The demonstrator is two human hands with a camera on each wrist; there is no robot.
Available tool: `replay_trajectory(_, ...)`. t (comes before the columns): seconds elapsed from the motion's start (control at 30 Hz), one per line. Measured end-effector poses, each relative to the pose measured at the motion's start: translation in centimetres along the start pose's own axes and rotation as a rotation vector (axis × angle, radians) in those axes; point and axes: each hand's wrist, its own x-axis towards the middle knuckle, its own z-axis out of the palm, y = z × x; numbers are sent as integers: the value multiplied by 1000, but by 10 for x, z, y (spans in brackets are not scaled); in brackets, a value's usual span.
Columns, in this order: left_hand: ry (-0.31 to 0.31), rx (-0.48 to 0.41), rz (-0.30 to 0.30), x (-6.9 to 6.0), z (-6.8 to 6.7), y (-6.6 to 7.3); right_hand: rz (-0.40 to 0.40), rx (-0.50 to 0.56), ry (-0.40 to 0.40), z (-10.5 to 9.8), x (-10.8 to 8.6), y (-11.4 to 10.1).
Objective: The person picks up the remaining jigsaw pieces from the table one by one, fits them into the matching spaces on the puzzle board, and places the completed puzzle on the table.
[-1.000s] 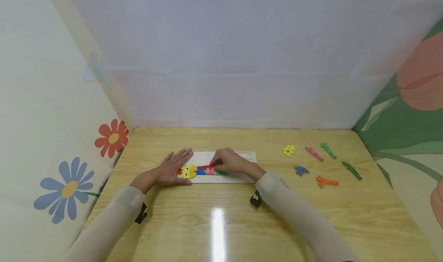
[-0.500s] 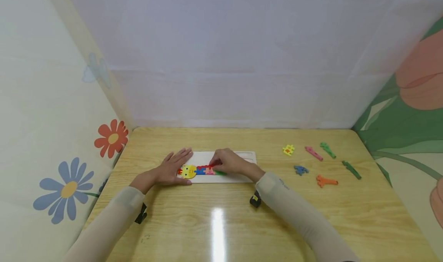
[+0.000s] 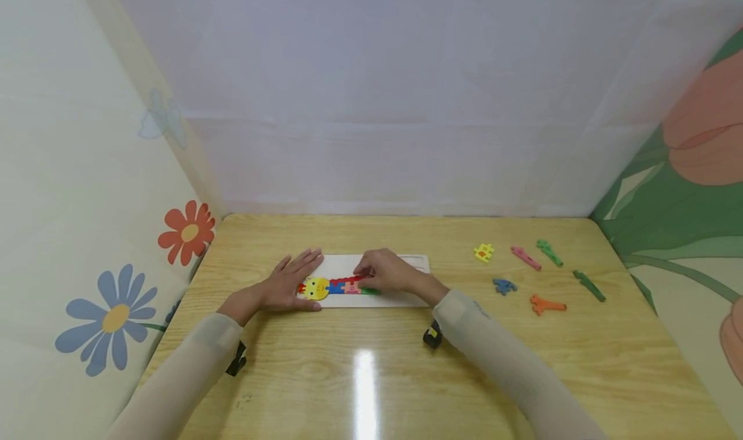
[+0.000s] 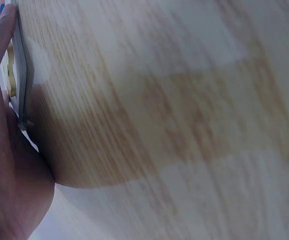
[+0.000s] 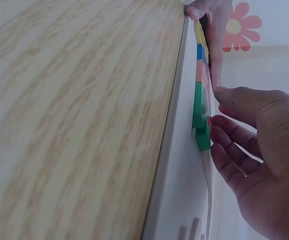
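Note:
A white puzzle board (image 3: 400, 301) lies lengthwise on the table. In its left part sits a yellow giraffe head (image 3: 317, 288), followed by blue (image 3: 336, 288), pink (image 3: 351, 287) and green (image 5: 198, 107) puzzle pieces. My left hand (image 3: 288, 285) rests with straight fingers on the board's left end, thumb along the near edge. My right hand (image 3: 386, 272) is over the middle of the board. Its thumb and fingers pinch a red puzzle piece (image 5: 222, 108), mostly hidden by the fingers, beside the pink and green pieces.
Loose pieces lie on the table to the right: yellow (image 3: 484, 253), pink (image 3: 526, 258), light green (image 3: 549, 252), dark green (image 3: 589, 286), blue (image 3: 505, 286) and orange (image 3: 547, 305). A white backdrop (image 3: 395, 137) stands behind the table (image 3: 302, 375), with flower-printed panels at both sides.
My right hand has shifted slightly to the right, its fingers still at the red piece. The left hand and the loose pieces stay in place.

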Motion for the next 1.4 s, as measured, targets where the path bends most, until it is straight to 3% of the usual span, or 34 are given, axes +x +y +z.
replay_trajectory(0.47, 17, 5, 21, 0, 0, 0, 51, 68, 42, -16, -20, 8)
replay_trajectory(0.97, 9, 2, 13, -1, 0, 0, 88, 60, 66, -25, -36, 16)
replay_trajectory(1.2, 41, -7, 36, -1, 2, -2, 94, 73, 75, -29, -44, 19)
replay_trajectory(1.4, 21, 1, 24, -1, 1, -1, 111, 82, 86, -30, -50, 25)
